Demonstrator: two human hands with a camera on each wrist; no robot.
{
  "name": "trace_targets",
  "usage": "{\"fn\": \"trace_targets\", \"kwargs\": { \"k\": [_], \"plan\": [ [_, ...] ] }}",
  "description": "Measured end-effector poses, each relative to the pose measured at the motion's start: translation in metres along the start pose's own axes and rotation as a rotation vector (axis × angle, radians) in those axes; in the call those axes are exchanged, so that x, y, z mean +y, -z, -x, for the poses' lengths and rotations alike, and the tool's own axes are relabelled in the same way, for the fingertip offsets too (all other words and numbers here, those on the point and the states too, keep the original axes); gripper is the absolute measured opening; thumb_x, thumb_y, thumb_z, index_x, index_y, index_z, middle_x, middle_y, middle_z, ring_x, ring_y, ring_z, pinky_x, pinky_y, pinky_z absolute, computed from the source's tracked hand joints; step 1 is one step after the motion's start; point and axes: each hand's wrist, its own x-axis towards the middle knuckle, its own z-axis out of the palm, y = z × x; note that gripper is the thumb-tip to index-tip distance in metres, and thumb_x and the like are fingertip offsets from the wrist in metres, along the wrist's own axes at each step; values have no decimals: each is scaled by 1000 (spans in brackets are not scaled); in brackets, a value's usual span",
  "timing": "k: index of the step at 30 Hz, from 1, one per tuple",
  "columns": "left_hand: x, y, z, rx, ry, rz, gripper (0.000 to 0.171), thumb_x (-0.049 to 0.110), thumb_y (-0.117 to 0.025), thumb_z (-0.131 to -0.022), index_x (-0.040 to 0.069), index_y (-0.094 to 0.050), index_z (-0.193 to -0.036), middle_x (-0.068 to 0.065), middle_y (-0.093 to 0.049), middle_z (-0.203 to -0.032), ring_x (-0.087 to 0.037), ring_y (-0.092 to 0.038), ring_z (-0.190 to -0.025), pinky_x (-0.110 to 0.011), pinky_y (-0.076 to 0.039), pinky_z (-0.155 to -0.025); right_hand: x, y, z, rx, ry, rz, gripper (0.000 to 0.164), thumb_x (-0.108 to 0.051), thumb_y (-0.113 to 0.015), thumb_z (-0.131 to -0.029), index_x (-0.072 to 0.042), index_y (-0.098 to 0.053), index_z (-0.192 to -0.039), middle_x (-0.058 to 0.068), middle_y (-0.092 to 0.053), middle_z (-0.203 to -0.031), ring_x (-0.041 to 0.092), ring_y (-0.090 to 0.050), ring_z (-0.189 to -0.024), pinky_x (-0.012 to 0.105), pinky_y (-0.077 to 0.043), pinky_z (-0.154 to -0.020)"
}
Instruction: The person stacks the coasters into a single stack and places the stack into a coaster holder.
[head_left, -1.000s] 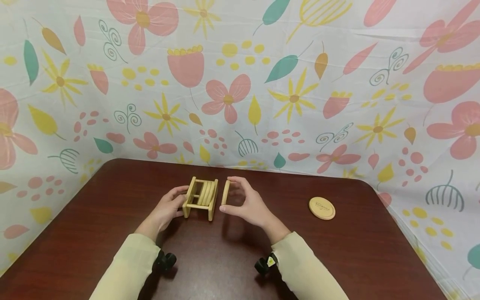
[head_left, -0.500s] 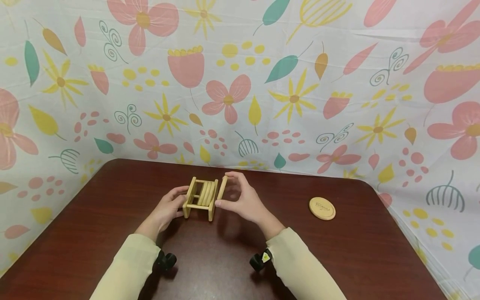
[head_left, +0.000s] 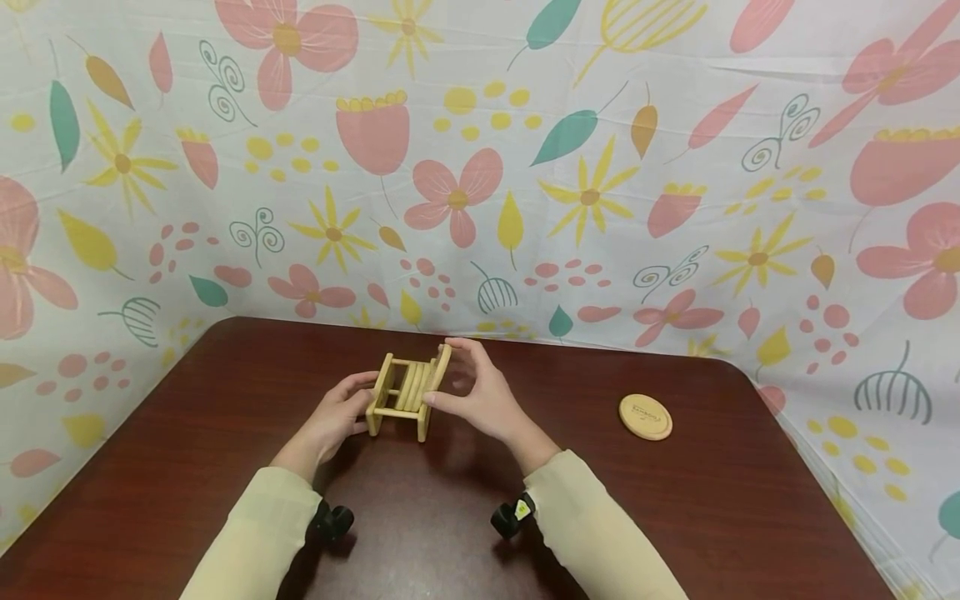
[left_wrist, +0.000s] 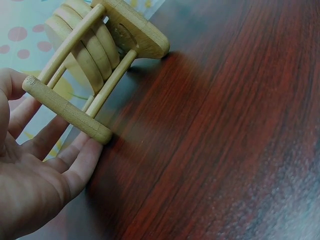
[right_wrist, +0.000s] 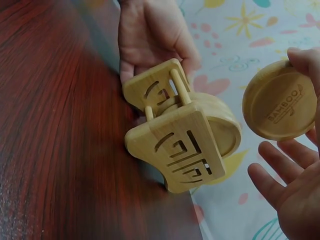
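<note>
A bamboo coaster holder (head_left: 382,396) stands on the table, with slotted end panels joined by round rods. Several round coasters (left_wrist: 95,52) lean upright together inside it, near its right end. My left hand (head_left: 333,417) grips the holder's left end panel. Between thumb and fingers, my right hand (head_left: 487,400) pinches another round coaster (right_wrist: 280,102) by its rim. That coaster is tilted on edge at the top right of the holder and overlaps its right panel in the head view. The word BAMBOO shows on its recessed face in the right wrist view.
One more bamboo coaster (head_left: 646,417) lies flat on the right of the dark red-brown table (head_left: 420,533). A white cloth with flowers and leaves (head_left: 480,167) hangs behind the table's far edge. Black wrist cameras are strapped at both cuffs.
My right hand has moved left and slightly up, bringing its coaster from beside the holder to its right panel and tilting it. The left hand and holder have stayed still.
</note>
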Motion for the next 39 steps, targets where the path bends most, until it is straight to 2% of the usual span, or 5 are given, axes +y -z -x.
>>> {"fn": "trace_targets", "kwargs": {
  "k": [10,17,23,32,39],
  "plan": [
    [0,0,0,-1,0,5,45,21,-42,-99,13,-35,-144,-17,-44,-137,-20,-58,-107,-40,-50,-90,-3,-6,-5,-10,13,4,73,-22,-79,-76,-20,-36,-135,1,-58,-129,21,-56,-107,50,-46,-92],
    [0,-1,0,3,3,10,45,21,-42,-99,13,-36,-143,-17,-45,-137,-24,-58,-110,-38,-50,-89,-5,-11,-7,-37,18,57,74,-23,-80,-75,-20,-36,-133,0,-55,-135,19,-52,-116,42,-42,-95],
    [0,0,0,4,1,9,45,22,-43,-99,13,-37,-143,-17,-45,-137,-21,-59,-107,-38,-51,-89,-4,-16,-11,-89,14,81,75,-25,-80,-75,-23,-34,-135,-1,-58,-131,20,-54,-114,37,-48,-87],
    [0,0,-1,-1,-5,-3,46,23,-44,-99,13,-37,-143,-16,-44,-138,-22,-57,-109,-40,-49,-91,-3,-22,-14,-124,18,84,77,-27,-80,-75,-22,-33,-136,5,-50,-139,26,-54,-114,52,-47,-91],
    [0,1,-1,-1,1,-4,46,23,-44,-99,14,-37,-143,-15,-43,-139,-22,-57,-110,-40,-49,-92,0,-27,-16,-125,0,131,79,-33,-79,-76,-22,-33,-139,4,-43,-145,20,-46,-128,44,-45,-97]
  ]
}}
